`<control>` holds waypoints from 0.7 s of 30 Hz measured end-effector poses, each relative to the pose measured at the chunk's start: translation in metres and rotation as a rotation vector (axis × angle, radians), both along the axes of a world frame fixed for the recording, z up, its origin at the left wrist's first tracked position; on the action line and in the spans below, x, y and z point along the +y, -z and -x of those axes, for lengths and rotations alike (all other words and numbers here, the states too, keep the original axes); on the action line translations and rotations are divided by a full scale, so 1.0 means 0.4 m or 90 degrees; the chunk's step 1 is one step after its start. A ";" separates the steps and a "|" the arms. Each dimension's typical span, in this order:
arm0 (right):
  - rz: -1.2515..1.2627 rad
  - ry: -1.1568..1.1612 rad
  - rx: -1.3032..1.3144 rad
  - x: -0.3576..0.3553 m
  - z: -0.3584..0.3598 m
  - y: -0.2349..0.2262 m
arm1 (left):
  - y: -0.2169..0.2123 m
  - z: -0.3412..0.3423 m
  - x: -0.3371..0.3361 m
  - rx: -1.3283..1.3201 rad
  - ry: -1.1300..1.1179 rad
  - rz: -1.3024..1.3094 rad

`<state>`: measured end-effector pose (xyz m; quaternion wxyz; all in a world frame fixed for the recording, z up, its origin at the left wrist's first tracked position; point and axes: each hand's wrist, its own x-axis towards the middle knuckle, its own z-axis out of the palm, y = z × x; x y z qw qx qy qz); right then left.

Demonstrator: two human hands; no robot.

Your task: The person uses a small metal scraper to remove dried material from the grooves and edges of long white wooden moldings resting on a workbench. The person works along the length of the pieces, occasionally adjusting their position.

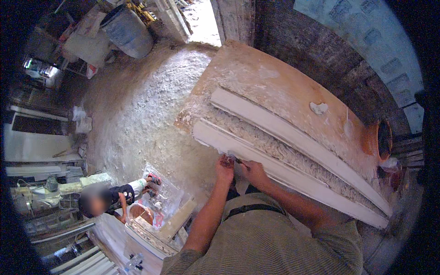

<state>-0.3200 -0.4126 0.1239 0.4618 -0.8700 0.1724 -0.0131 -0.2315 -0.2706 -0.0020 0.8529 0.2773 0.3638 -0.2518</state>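
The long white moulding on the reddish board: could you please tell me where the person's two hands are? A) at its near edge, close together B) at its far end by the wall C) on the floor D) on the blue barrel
A: the left hand and the right hand sit side by side at the near edge of the white moulding, which lies on the reddish board.

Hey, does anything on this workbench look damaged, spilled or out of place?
A stray white lump of plaster sits alone on the orange board, away from the long white moulding that both hands touch. White dust and crumbs are scattered across the floor.
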 end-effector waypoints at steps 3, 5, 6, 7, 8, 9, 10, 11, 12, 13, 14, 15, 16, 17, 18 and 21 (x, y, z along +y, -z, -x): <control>0.007 -0.016 0.036 0.019 -0.024 -0.023 | 0.002 -0.015 0.000 0.022 -0.044 -0.020; 0.013 -0.017 0.068 -0.009 0.016 -0.057 | 0.003 -0.029 0.006 -0.003 -0.058 -0.020; -0.021 0.003 0.102 -0.021 0.037 -0.070 | 0.003 -0.039 0.011 -0.048 -0.051 -0.007; -0.051 0.019 0.127 -0.025 0.047 -0.073 | 0.001 -0.047 0.017 -0.051 -0.057 -0.028; -0.070 0.042 0.193 -0.026 0.053 -0.072 | -0.001 -0.056 0.024 -0.048 -0.068 -0.019; -0.069 0.029 0.131 -0.020 0.055 -0.064 | -0.003 -0.064 0.029 -0.002 -0.087 -0.043; -0.056 0.025 0.109 -0.001 0.028 -0.042 | -0.006 -0.072 0.033 0.058 -0.107 -0.053; -0.029 0.033 0.109 0.025 -0.012 -0.013 | -0.010 -0.081 0.037 0.035 -0.097 -0.071; -0.017 0.017 0.028 0.052 -0.039 0.010 | -0.015 -0.091 0.039 0.027 -0.091 -0.075; 0.007 0.011 -0.028 0.072 -0.058 0.028 | -0.019 -0.099 0.038 0.041 -0.083 -0.100; 0.025 -0.016 -0.050 0.078 -0.062 0.037 | -0.025 -0.107 0.037 0.016 -0.086 -0.068; 0.012 0.010 -0.027 0.077 -0.059 0.039 | -0.030 -0.115 0.034 0.014 -0.089 -0.056; -0.008 0.012 0.031 0.069 -0.051 0.034 | -0.035 -0.122 0.031 0.039 -0.099 -0.059; -0.033 0.008 0.041 0.055 -0.036 0.021 | -0.040 -0.129 0.029 0.020 -0.097 -0.058; -0.038 0.027 0.079 0.040 -0.018 0.002 | -0.043 -0.135 0.027 0.029 -0.097 -0.074; -0.050 0.029 0.085 0.006 -0.018 -0.053 | -0.039 -0.150 0.034 0.038 -0.080 -0.098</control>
